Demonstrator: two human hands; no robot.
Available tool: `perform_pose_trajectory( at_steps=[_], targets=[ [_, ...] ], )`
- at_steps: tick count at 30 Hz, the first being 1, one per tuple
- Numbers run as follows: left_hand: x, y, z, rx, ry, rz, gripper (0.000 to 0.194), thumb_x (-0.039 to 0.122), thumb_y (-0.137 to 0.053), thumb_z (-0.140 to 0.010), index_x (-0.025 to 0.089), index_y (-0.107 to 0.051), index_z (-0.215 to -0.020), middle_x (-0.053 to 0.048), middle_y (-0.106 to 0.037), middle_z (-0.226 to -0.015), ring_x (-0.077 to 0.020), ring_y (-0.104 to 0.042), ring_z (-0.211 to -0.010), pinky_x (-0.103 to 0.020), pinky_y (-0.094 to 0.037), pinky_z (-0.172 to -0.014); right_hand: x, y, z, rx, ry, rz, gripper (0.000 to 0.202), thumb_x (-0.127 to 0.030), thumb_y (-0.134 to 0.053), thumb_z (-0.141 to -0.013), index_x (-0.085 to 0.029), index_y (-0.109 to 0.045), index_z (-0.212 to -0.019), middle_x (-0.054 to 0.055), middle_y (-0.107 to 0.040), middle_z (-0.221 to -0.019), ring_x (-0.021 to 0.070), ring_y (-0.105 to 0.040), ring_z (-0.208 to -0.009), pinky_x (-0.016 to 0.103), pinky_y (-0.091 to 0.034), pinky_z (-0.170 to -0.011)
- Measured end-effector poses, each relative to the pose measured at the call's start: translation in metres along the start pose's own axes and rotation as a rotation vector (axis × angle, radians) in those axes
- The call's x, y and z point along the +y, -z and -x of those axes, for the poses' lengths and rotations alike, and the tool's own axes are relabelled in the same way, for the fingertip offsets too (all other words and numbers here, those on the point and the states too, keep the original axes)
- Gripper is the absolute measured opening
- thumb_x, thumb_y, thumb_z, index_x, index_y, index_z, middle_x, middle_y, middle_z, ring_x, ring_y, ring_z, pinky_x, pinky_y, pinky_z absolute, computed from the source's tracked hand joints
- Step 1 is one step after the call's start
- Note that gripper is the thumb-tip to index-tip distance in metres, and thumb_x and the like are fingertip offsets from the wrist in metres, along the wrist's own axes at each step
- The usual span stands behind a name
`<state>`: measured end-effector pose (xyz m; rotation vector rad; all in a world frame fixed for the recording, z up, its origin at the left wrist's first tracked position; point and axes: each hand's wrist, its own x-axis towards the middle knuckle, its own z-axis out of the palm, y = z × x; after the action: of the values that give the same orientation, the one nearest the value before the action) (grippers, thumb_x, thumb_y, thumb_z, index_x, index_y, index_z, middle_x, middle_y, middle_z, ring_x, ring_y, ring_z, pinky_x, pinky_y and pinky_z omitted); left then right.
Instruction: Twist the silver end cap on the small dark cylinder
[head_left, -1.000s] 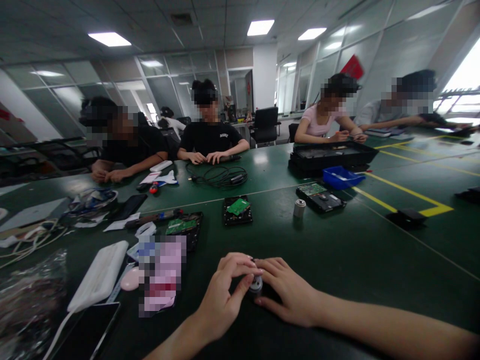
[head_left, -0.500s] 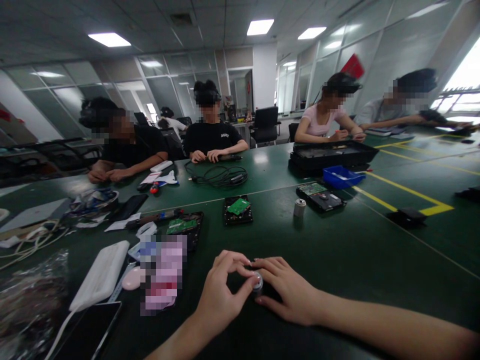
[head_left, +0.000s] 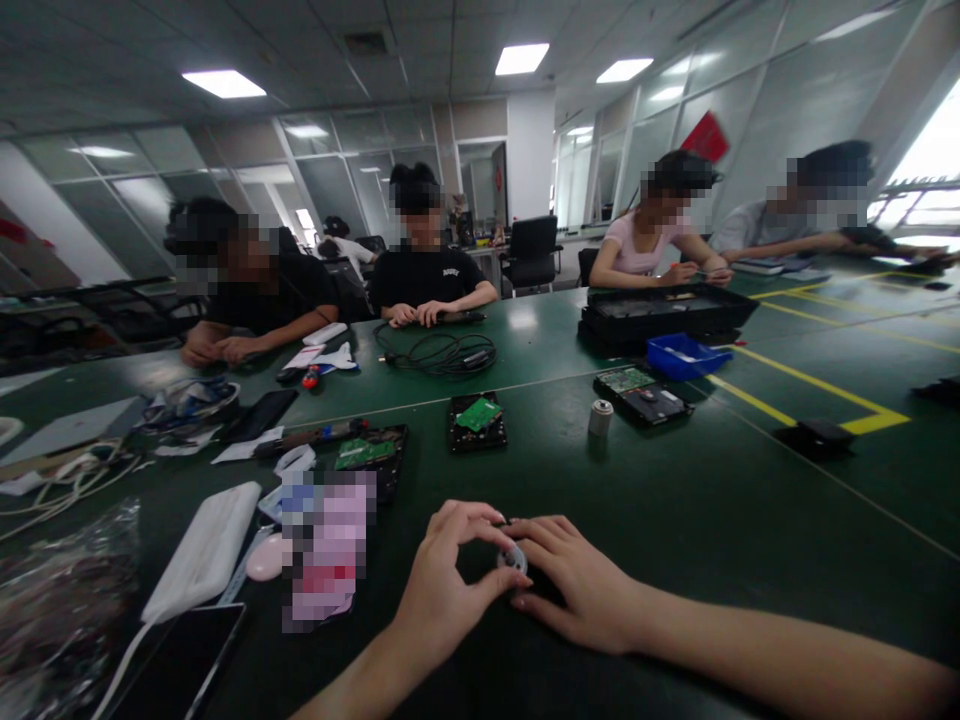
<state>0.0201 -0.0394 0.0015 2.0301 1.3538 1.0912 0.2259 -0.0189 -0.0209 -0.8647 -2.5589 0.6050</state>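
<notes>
A small silvery metal cylinder, its round top showing, stands between my hands on the dark green table. My left hand curls around its left side, with thumb and forefinger bent to its rim. From the right, my right hand lies low with fingers and thumb around the cylinder's other side. Much of the cylinder's body is hidden by my fingers. A similar silvery cylinder stands upright farther off, left of an opened hard drive. Straight ahead lies another hard drive with a green circuit board on it.
To the left are a white power bank, a phone, a pink pouch and a plastic bag. Across the table several people sit near a coiled black cable, a black tray and a blue bin.
My left thumb has slid to the near side of the cylinder's rim, and more of the round top shows. My right hand has stayed almost still.
</notes>
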Motion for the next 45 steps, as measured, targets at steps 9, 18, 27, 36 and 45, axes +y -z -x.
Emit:
perform_pose_trajectory(
  at_steps=[9,18,27,36,45],
  targets=[
    [0.006,0.003,0.0,0.015,-0.008,-0.02,0.011,0.02,-0.076,-0.077,0.03,-0.071,-0.08,0.0,-0.062,-0.097,-0.023,-0.061,-0.095,-0.038,-0.046,-0.087,0.0,0.0,0.0,0.005,0.003,0.009,0.046,-0.04,-0.059,-0.089,-0.02,-0.052,-0.13,0.011,-0.053,-0.137,0.0263,-0.045,-0.128,0.045,-0.032,-0.107],
    [0.0,0.001,0.006,0.103,0.017,-0.043,0.005,0.027,-0.073,-0.081,0.025,-0.07,-0.084,-0.001,-0.058,-0.089,-0.0204,-0.062,-0.085,-0.033,-0.05,-0.08,0.0,0.001,0.0,-0.012,-0.006,0.002,0.045,-0.041,-0.058,-0.09,-0.021,-0.053,-0.13,0.012,-0.053,-0.137,0.0273,-0.045,-0.128,0.046,-0.032,-0.107],
    [-0.029,0.013,-0.017,0.223,0.133,-0.181,0.015,0.027,-0.071,-0.081,0.022,-0.058,-0.087,-0.002,-0.066,-0.093,-0.0247,-0.062,-0.089,-0.043,-0.043,-0.086,-0.004,0.006,-0.001,-0.032,-0.031,0.006,0.046,-0.041,-0.058,-0.089,-0.019,-0.053,-0.129,0.011,-0.052,-0.14,0.028,-0.045,-0.129,0.047,-0.03,-0.109],
    [-0.051,0.007,-0.012,0.157,0.206,-0.403,0.042,0.039,-0.076,-0.075,0.025,-0.053,-0.107,-0.006,-0.068,-0.105,-0.0329,-0.057,-0.106,-0.05,-0.039,-0.089,-0.003,0.006,-0.001,-0.037,-0.031,-0.001,0.045,-0.042,-0.058,-0.09,-0.019,-0.054,-0.128,0.01,-0.052,-0.14,0.0265,-0.044,-0.13,0.045,-0.03,-0.109],
    [-0.049,0.006,-0.008,0.148,0.293,-0.65,0.022,0.053,-0.074,-0.074,0.032,-0.072,-0.079,-0.007,-0.054,-0.124,-0.0389,-0.036,-0.12,-0.058,-0.036,-0.088,-0.005,0.007,0.0,-0.041,-0.036,0.01,0.045,-0.042,-0.057,-0.09,-0.018,-0.054,-0.127,0.011,-0.051,-0.14,0.0276,-0.044,-0.129,0.045,-0.03,-0.109]
  ],
)
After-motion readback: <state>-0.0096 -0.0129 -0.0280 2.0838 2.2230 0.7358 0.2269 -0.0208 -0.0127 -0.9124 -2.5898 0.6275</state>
